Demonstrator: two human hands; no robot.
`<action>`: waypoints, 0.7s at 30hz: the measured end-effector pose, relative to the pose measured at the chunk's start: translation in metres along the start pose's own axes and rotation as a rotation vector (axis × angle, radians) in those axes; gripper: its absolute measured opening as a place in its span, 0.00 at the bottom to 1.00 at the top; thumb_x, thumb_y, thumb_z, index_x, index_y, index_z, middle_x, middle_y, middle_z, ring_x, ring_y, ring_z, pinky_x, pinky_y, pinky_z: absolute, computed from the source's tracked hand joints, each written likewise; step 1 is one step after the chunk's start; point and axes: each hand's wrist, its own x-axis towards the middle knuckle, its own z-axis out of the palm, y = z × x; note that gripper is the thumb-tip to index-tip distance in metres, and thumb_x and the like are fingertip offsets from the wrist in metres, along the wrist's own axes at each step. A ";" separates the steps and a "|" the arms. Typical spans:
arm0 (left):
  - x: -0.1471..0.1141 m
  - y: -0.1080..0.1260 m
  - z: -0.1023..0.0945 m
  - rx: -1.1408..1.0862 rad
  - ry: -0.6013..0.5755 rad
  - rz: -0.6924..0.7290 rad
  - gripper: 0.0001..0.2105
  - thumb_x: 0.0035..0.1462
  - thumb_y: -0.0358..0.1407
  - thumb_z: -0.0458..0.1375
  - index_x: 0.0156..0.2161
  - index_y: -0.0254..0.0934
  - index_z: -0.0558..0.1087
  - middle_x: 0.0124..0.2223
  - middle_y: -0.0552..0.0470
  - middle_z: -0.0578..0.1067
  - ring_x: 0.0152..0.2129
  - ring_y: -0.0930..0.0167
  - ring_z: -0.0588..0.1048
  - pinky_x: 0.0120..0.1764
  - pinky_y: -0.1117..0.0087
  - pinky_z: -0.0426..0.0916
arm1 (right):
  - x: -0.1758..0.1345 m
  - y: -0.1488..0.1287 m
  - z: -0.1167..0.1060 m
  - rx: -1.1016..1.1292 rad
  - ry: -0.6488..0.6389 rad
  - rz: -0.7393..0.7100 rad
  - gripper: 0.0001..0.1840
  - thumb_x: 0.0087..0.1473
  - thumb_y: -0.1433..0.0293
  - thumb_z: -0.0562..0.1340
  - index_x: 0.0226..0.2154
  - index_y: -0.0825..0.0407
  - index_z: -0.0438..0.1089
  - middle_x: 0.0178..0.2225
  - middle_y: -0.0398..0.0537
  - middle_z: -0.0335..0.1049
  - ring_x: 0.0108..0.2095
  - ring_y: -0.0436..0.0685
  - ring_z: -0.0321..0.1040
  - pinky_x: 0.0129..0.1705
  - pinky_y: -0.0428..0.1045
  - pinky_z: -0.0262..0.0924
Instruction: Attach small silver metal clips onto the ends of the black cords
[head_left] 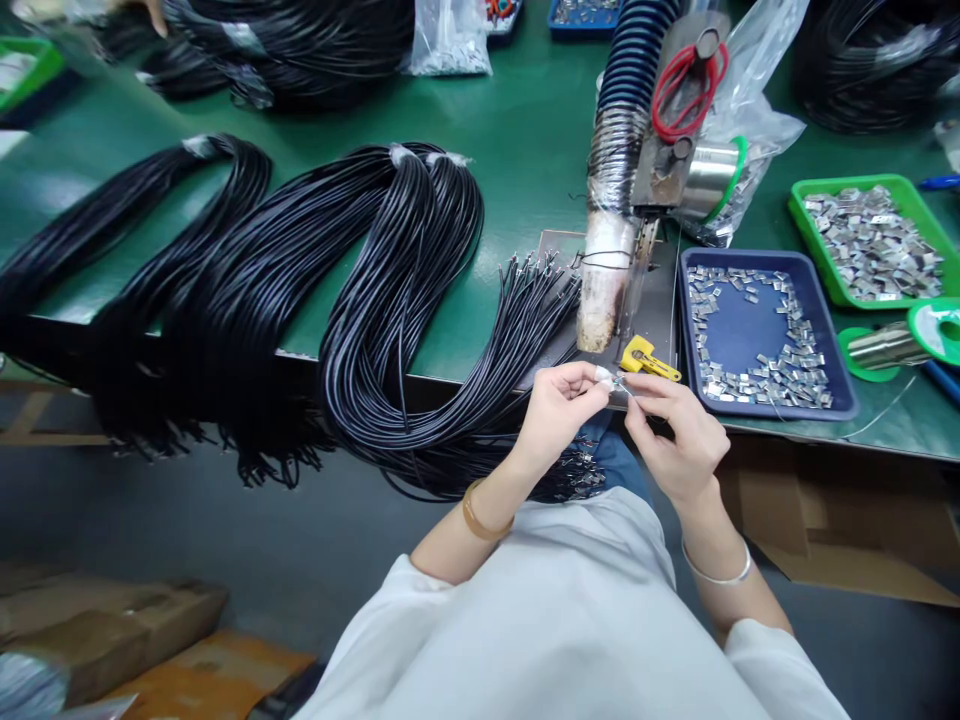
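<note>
In front of my body, at the table edge, my left hand (568, 405) is closed in a pinch, with white wrapping on a fingertip. Between its fingertips and those of my right hand (675, 425) is a small silvery connector (618, 382), partly hidden by the fingers. My right hand is also pinched closed, and a thin strand shows at its fingertips; too little of it shows to name it. Just beyond the fingers lies a yellow wire stripper (646, 357). Left of my hands, a bundle of black cables (420, 400) droops over the edge, its stripped ends (540, 270) fanned on a plate.
A blue tray (844, 385) and a green tray (806, 235) hold metal connectors. Solder spools (889, 348) stand at the right. A duct hose (634, 70) with a taped nozzle (600, 300) hangs beyond my hands. More cable bundles (247, 220) lie left. Another person's hand (156, 15) shows top left.
</note>
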 end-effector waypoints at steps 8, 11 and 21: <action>0.006 0.001 0.005 0.034 0.068 0.048 0.04 0.47 0.31 0.65 0.29 0.31 0.77 0.22 0.57 0.73 0.18 0.82 0.65 0.24 0.81 0.62 | 0.007 -0.005 0.003 0.084 0.011 0.171 0.11 0.53 0.80 0.65 0.37 0.50 0.71 0.43 0.50 0.77 0.41 0.54 0.76 0.33 0.46 0.73; 0.006 0.002 0.006 0.027 0.078 0.052 0.04 0.47 0.31 0.65 0.29 0.31 0.77 0.24 0.56 0.75 0.19 0.81 0.68 0.26 0.80 0.65 | 0.009 -0.005 0.004 0.080 0.017 0.175 0.10 0.53 0.80 0.65 0.37 0.50 0.72 0.43 0.49 0.77 0.42 0.54 0.76 0.33 0.46 0.74; 0.004 0.003 0.007 0.037 0.101 0.083 0.05 0.50 0.33 0.65 0.30 0.32 0.77 0.25 0.55 0.76 0.21 0.80 0.70 0.28 0.79 0.67 | 0.013 -0.007 0.004 0.067 0.030 0.158 0.12 0.52 0.81 0.66 0.37 0.49 0.73 0.44 0.49 0.77 0.42 0.54 0.77 0.35 0.46 0.75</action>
